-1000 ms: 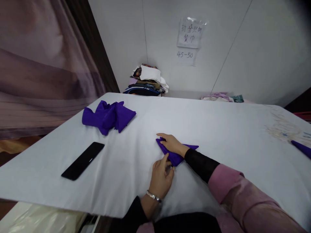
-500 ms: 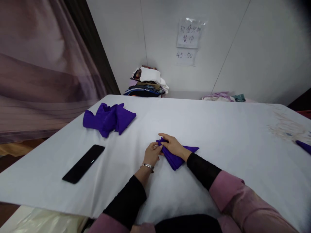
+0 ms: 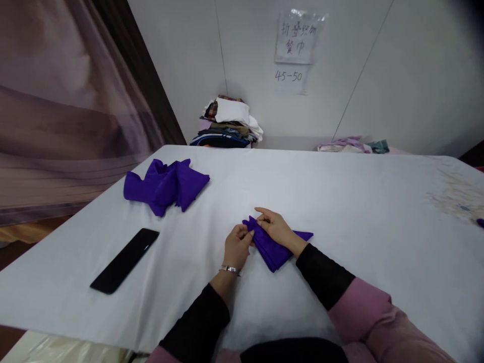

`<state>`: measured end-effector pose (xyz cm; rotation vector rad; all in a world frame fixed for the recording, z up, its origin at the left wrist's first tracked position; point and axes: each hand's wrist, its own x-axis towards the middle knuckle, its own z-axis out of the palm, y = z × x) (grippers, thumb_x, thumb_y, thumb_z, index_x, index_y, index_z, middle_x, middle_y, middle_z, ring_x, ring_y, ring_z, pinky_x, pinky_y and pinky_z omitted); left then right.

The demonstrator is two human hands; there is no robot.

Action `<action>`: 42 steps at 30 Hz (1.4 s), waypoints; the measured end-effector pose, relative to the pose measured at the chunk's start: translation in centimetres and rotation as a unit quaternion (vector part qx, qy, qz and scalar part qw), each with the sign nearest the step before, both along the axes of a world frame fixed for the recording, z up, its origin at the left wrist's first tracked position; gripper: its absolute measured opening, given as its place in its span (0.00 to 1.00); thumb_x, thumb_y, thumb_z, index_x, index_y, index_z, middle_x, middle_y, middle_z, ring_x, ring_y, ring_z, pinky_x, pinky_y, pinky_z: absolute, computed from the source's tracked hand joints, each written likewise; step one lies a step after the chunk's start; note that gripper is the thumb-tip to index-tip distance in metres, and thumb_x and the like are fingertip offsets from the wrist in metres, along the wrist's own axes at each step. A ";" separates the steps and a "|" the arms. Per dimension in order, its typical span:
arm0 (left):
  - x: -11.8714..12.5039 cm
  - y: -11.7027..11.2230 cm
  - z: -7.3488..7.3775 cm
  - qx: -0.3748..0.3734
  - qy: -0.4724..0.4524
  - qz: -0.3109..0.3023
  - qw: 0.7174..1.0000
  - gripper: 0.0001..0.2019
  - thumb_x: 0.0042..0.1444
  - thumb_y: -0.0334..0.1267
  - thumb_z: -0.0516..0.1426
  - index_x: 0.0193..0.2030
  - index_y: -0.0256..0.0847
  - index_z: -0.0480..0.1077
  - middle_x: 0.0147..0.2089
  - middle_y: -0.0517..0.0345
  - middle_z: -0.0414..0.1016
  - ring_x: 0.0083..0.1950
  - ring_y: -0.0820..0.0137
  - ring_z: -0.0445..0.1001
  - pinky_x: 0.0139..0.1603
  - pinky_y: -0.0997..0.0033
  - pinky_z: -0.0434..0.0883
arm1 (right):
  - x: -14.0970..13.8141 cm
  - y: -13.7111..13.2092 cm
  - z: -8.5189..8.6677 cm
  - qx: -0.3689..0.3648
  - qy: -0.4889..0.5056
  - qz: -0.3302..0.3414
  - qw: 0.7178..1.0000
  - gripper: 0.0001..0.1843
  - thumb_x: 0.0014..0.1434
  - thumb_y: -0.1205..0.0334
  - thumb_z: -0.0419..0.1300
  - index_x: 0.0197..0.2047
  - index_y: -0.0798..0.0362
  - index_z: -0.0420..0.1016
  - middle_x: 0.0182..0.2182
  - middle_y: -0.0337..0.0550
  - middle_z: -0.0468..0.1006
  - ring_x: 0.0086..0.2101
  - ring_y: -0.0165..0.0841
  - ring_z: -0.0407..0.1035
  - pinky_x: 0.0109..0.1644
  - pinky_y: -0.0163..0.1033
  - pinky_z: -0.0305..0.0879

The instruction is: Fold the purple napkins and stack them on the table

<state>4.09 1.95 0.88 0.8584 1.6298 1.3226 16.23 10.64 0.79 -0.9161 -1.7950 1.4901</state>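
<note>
A purple cloth napkin (image 3: 273,251) lies on the white-covered table (image 3: 340,201), gathered into narrow folds at its upper left end and fanning out toward the lower right. My left hand (image 3: 238,245) pinches the gathered end from the left, thumb on top. From the right, my right hand (image 3: 274,225) grips the upper edge between thumb and fingers, with one finger stretched out above the cloth. Its palm and wrist cover part of the napkin, and a pointed corner shows beyond the wrist.
Crumpled purple cloths (image 3: 164,186) lie at the far left of the table. Nearer me is a black phone (image 3: 125,261). Behind the table stand a pile of folded clothes (image 3: 229,123) and more fabric (image 3: 351,145). A curtain (image 3: 75,111) hangs on the left; paper signs (image 3: 295,45) are on the wall.
My right hand has shifted slightly right along the napkin, apart from my left. More of the gathered end shows between them, its tips spread a little. The whole view has tilted slightly.
</note>
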 end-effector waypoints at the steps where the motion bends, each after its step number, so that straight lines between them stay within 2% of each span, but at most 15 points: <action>1: 0.0 0.0 -0.1 0.004 0.004 0.002 1.000 0.13 0.44 0.45 0.60 0.32 0.40 0.64 0.22 0.66 0.69 0.22 0.75 0.70 0.11 0.82 0.58 | 0.0 0.0 0.0 -0.004 0.003 -0.001 1.000 0.24 0.53 0.69 0.54 0.55 0.52 0.66 0.31 0.37 0.74 0.30 0.28 0.67 0.39 0.37 0.65; 9: -0.2 -0.1 -0.8 0.028 0.033 0.007 0.999 0.10 0.48 0.44 0.58 0.33 0.41 0.66 0.19 0.68 0.67 0.19 0.78 0.64 0.16 0.81 0.60 | 0.0 0.0 -0.2 0.001 0.009 -0.006 1.000 0.22 0.53 0.68 0.54 0.53 0.52 0.67 0.31 0.37 0.74 0.32 0.29 0.67 0.40 0.38 0.65; 12: -0.2 -0.1 -0.8 0.049 0.042 0.010 0.998 0.09 0.48 0.43 0.58 0.32 0.42 0.66 0.32 0.62 0.73 0.23 0.78 0.66 0.19 0.80 0.62 | 0.0 0.0 -0.4 0.007 0.009 -0.006 1.000 0.22 0.53 0.67 0.54 0.53 0.53 0.67 0.31 0.38 0.74 0.32 0.29 0.67 0.40 0.38 0.65; 14: -0.2 -0.1 -0.8 0.064 0.049 0.010 0.997 0.08 0.47 0.43 0.59 0.30 0.42 0.65 0.42 0.60 0.73 0.26 0.78 0.67 0.22 0.78 0.64 | 0.0 0.0 -0.6 0.015 0.008 -0.006 1.000 0.21 0.53 0.67 0.54 0.52 0.52 0.67 0.31 0.37 0.74 0.31 0.29 0.67 0.40 0.38 0.65; 16: -0.2 -0.1 -0.8 0.076 0.057 0.008 0.995 0.08 0.47 0.42 0.59 0.29 0.42 0.66 0.45 0.59 0.72 0.28 0.78 0.68 0.26 0.77 0.66 | -0.1 0.0 -0.6 0.024 0.013 0.002 1.000 0.21 0.54 0.66 0.54 0.52 0.52 0.67 0.31 0.37 0.74 0.31 0.29 0.67 0.40 0.38 0.64; 20: -0.4 0.0 -1.0 0.086 0.064 0.000 0.994 0.08 0.48 0.43 0.58 0.31 0.42 0.67 0.42 0.60 0.73 0.28 0.77 0.68 0.31 0.75 0.68 | 0.0 -0.3 -0.4 0.036 0.017 0.024 0.999 0.20 0.56 0.66 0.53 0.53 0.52 0.67 0.31 0.37 0.74 0.31 0.29 0.67 0.40 0.38 0.64; 26: -0.4 0.0 -0.8 0.072 0.071 -0.001 0.995 0.08 0.49 0.43 0.57 0.32 0.43 0.68 0.29 0.64 0.71 0.24 0.77 0.66 0.26 0.77 0.65 | 0.0 -0.5 -0.1 0.036 0.024 0.026 0.999 0.20 0.56 0.64 0.53 0.53 0.51 0.67 0.31 0.37 0.73 0.32 0.29 0.67 0.40 0.38 0.64; 32: -0.5 0.0 -0.8 0.071 0.103 0.001 0.992 0.06 0.49 0.42 0.58 0.29 0.43 0.67 0.30 0.64 0.69 0.26 0.77 0.65 0.24 0.77 0.64 | 0.1 -0.5 -0.2 0.027 0.040 0.015 0.999 0.21 0.55 0.63 0.55 0.53 0.51 0.67 0.31 0.37 0.73 0.32 0.29 0.67 0.40 0.38 0.63; 38: -0.6 -0.1 -1.1 0.071 0.121 -0.015 0.990 0.07 0.51 0.43 0.57 0.29 0.43 0.67 0.21 0.68 0.64 0.22 0.77 0.63 0.24 0.77 0.64 | 0.1 -0.6 0.0 0.028 0.030 -0.002 0.999 0.17 0.54 0.63 0.55 0.49 0.52 0.69 0.30 0.37 0.73 0.31 0.29 0.67 0.39 0.38 0.64; 42: -0.6 -0.1 -0.9 0.090 0.140 -0.019 0.986 0.06 0.51 0.42 0.56 0.30 0.43 0.68 0.25 0.66 0.67 0.26 0.76 0.66 0.28 0.76 0.66 | 0.0 -0.7 0.2 0.040 0.021 -0.007 0.999 0.12 0.55 0.63 0.55 0.43 0.52 0.72 0.32 0.39 0.75 0.34 0.31 0.69 0.41 0.38 0.65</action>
